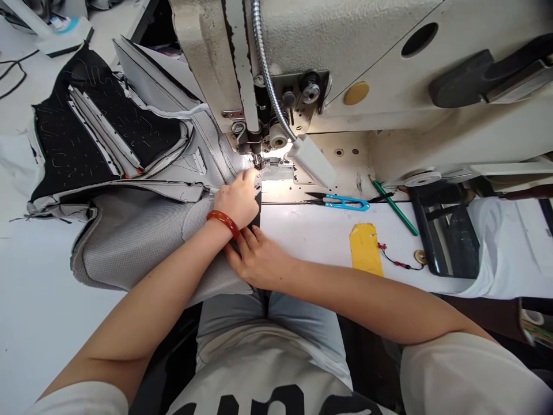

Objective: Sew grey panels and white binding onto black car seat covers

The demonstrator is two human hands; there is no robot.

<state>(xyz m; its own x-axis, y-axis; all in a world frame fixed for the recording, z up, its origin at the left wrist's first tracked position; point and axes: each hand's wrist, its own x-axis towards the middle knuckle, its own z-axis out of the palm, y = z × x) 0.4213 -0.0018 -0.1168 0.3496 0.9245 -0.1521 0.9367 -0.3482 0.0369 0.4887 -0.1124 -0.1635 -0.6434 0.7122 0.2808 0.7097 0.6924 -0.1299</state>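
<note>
Grey fabric (138, 233) is touched by the left hand (237, 199) and right hand (261, 259); finger grip is unclear. A black tray (451, 248) is overlapped by white cloth (496, 248).

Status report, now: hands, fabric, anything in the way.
Left hand on grey fabric, close by the presser foot. Right hand on the fabric too, nearer the body. Blue snips, green pencil to the right, apart from the fabric.

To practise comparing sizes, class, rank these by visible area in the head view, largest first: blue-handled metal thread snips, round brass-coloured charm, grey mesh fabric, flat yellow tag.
1. Grey mesh fabric, partly covered by the arms
2. Flat yellow tag
3. Blue-handled metal thread snips
4. Round brass-coloured charm
</note>
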